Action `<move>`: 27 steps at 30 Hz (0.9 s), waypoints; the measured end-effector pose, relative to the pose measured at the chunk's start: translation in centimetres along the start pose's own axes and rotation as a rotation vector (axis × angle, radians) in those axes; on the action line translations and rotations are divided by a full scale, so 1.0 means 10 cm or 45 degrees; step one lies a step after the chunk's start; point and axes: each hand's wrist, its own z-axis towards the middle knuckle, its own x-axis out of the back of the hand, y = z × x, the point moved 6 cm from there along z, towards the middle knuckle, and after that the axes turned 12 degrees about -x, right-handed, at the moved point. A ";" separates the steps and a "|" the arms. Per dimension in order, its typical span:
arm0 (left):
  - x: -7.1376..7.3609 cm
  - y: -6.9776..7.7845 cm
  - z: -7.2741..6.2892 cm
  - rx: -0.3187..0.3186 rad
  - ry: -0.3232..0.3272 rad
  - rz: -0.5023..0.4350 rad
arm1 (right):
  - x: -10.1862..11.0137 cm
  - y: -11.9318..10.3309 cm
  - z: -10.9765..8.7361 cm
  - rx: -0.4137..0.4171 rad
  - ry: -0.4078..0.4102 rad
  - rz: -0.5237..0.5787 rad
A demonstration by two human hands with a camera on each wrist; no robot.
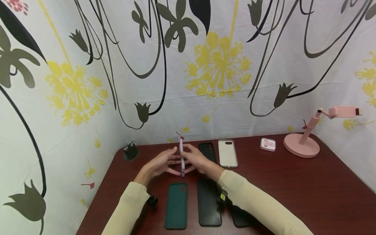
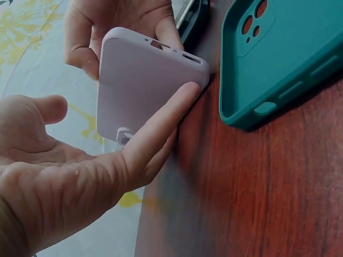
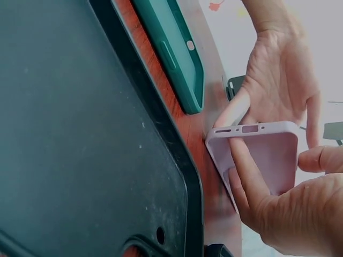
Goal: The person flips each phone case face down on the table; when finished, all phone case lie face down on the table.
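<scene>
A lilac phone case (image 1: 181,163) stands on its long edge between the two hands, close over the table. In the left wrist view its smooth outer back shows. My left hand (image 2: 64,160) lays straight fingers along that back, with its thumb raised away from the case. On the hollow side, my right hand (image 3: 289,214) has fingers inside the case (image 3: 268,160) and its thumb at the upper edge, holding it. Nearer the body lie a teal phone case (image 1: 176,205) and a black phone case (image 1: 209,204), both flat.
Another black case (image 1: 242,218) lies partly under the right sleeve. Behind the right hand are a black case (image 1: 207,150) and a cream case (image 1: 227,160). Farther right sit a small white box (image 1: 268,144) and a pink stand (image 1: 301,148). A black object (image 1: 131,151) sits at the back left.
</scene>
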 end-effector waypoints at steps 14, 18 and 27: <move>0.03 -0.07 0.04 0.047 0.021 0.064 | 0.10 -0.01 -0.04 0.031 0.053 0.054; 0.08 -0.09 0.07 0.066 0.063 0.084 | 0.13 -0.03 -0.06 0.039 0.058 0.058; 0.14 -0.14 0.10 0.074 0.115 0.177 | 0.20 0.00 -0.06 0.040 0.056 0.084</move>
